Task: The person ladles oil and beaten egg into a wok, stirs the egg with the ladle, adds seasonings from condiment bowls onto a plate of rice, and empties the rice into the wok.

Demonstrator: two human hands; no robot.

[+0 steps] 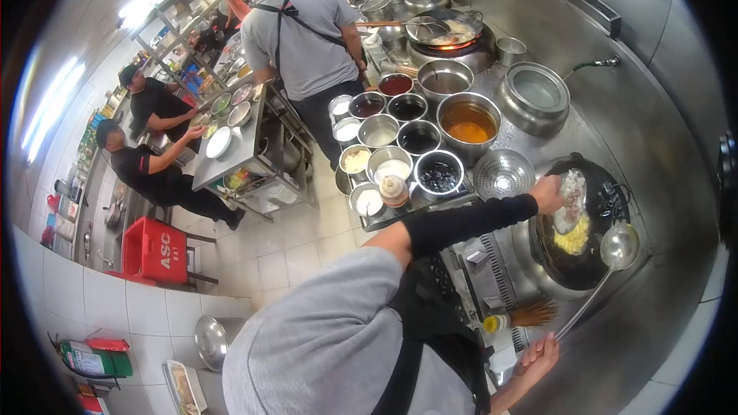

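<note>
My left hand (549,194), at the end of a black sleeve, reaches over the wok (596,261) and grips the edge of a tilted dish (567,219). Pale, chopped-looking food (572,188) is on the dish, though its kind is unclear. Below the dish, yellow food like cooked egg (571,240) lies on the dark wok surface. My right hand (540,356) is closed round the long handle of a ladle (619,247), whose bowl hangs over the wok's right rim. Between my arms, a bamboo wok brush (532,313) lies near the stove front.
Several metal pots of sauces and seasonings, including an amber liquid (469,124), stand left of the wok. A perforated strainer (503,174) sits close to my left forearm. Farther back, a co-worker (307,38) stands by a wok over flame (450,31). Two people (146,161) work across the aisle.
</note>
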